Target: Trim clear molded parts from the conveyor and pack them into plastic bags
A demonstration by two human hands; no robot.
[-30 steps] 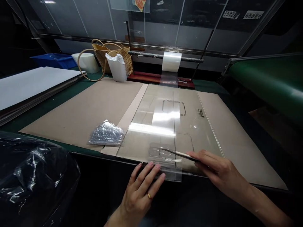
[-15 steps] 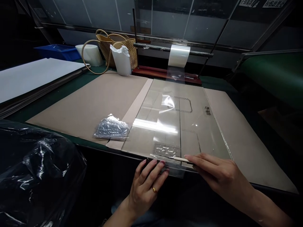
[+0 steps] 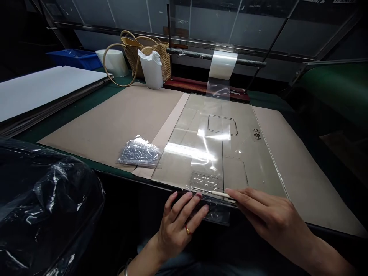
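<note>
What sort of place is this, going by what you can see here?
Most likely a small packaging workshop. A clear plastic sheet marked with cut lines lies on brown card, a strip of clear film runs over a metal bar, and a stack of white board sits nearby.

The right hand [image 3: 273,218] has slid to the sheet's [image 3: 253,165] edge.
</note>
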